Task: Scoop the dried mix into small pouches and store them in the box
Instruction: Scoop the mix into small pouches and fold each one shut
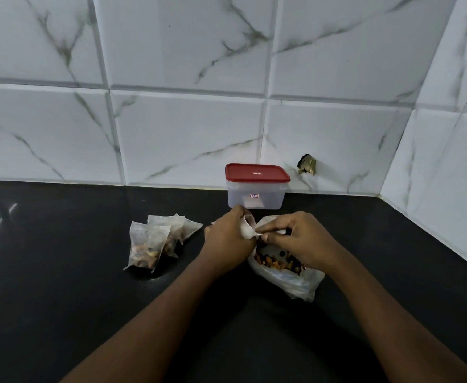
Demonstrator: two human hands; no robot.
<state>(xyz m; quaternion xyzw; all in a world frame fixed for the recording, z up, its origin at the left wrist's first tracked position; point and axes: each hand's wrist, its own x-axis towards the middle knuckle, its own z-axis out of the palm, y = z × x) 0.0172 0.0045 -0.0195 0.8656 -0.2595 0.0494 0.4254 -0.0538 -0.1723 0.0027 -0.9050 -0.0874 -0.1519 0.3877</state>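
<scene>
While the left hand (226, 240) grips a small pouch (246, 228) and the right hand (300, 236) pinches its mouth above the bag of dried mix (285, 273), scooping looks next; filled pouches (155, 241) lie at nine o'clock of the hands, and the box (256, 199) at twelve o'clock is lidded, so it needs opening before storing.

The counter (61, 272) is showing dark, smooth stone with a dull sheen. At twelve o'clock the box (256, 199) is looking like frosted plastic under a smooth red lid (257, 172); at nine o'clock the pouches (146, 241) are looking thin and papery (crinkled, semi-clear).
</scene>
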